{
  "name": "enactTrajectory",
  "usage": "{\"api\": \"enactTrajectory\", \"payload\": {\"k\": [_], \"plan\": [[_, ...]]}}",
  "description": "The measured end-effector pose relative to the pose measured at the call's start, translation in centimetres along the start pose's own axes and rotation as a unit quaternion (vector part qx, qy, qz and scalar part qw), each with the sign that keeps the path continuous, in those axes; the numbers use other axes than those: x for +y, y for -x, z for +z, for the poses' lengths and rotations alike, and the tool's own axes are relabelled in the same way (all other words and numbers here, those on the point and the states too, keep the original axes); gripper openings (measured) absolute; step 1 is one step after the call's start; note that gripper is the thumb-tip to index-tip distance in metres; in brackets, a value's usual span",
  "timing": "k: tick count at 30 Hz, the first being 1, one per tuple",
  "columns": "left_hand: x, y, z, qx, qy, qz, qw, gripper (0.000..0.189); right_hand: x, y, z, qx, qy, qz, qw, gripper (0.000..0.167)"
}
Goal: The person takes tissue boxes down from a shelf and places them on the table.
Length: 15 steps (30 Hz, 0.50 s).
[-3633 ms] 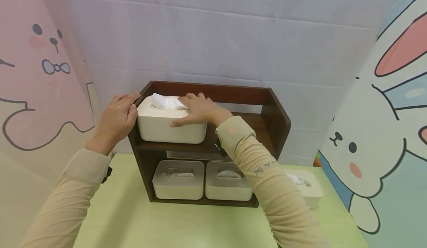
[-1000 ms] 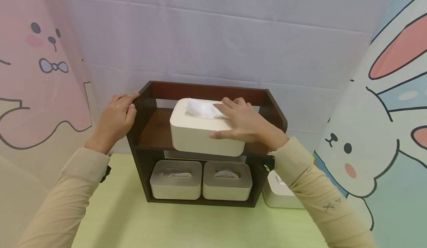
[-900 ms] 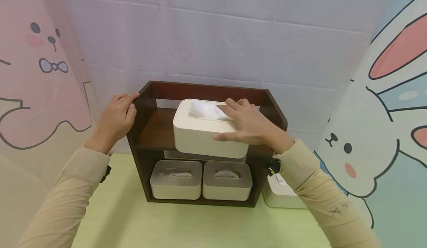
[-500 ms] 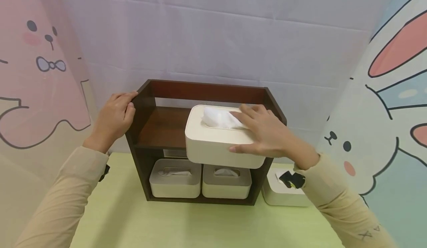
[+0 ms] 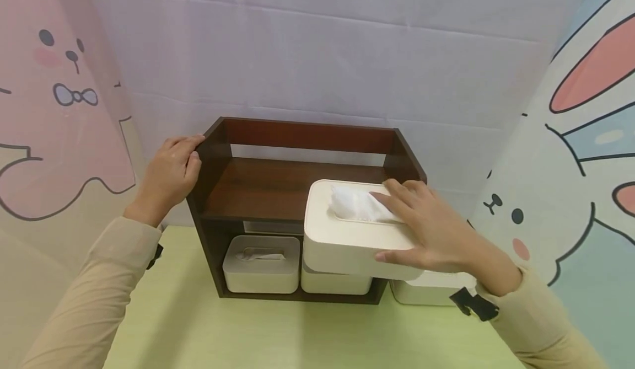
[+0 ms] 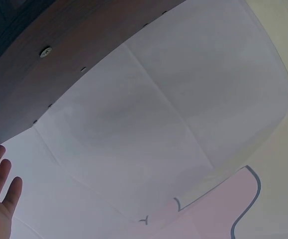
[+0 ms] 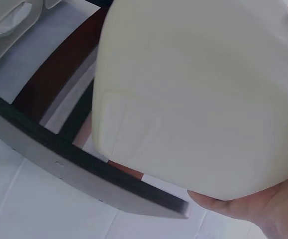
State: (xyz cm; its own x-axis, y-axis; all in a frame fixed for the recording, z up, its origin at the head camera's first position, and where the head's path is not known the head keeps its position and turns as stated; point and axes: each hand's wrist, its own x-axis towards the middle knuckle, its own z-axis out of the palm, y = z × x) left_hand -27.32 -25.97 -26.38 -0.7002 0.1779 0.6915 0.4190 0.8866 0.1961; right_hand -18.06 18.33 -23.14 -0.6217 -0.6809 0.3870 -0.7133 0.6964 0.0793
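Observation:
In the head view my right hand [image 5: 436, 231] grips a cream tissue box [image 5: 357, 257] across its right end, thumb on the front and fingers at the far side. A white tissue [image 5: 354, 203] sticks out of its top slot. The box hangs in front of the right half of a dark brown two-tier shelf [image 5: 263, 190], and its underside [image 7: 193, 94] fills much of the right wrist view. My left hand [image 5: 168, 173] rests against the top edge of the shelf's left side panel; in the left wrist view its fingers [image 6: 2, 174] are nearly straight beside the panel.
Two tissue boxes with greyish tops stand in the lower tier: the left box [image 5: 261, 264] and the right box [image 5: 336, 282], partly covered by the held one. Another cream box [image 5: 429, 294] sits on the green table [image 5: 238, 333] right of the shelf. A pale curtain hangs behind.
My right hand has carried the tissue box from the left of the upper tier rightward, then forward and down out of the shelf. My left hand has stayed on the side panel.

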Motion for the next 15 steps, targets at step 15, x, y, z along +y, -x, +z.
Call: {"api": "enactTrajectory", "payload": {"k": [15], "plan": [[0.1, 0.1, -0.1, 0.002, -0.012, 0.005, 0.9999, 0.04, -0.3, 5.8, 2.4, 0.024, 0.008, 0.022, 0.9995, 0.087]]}}
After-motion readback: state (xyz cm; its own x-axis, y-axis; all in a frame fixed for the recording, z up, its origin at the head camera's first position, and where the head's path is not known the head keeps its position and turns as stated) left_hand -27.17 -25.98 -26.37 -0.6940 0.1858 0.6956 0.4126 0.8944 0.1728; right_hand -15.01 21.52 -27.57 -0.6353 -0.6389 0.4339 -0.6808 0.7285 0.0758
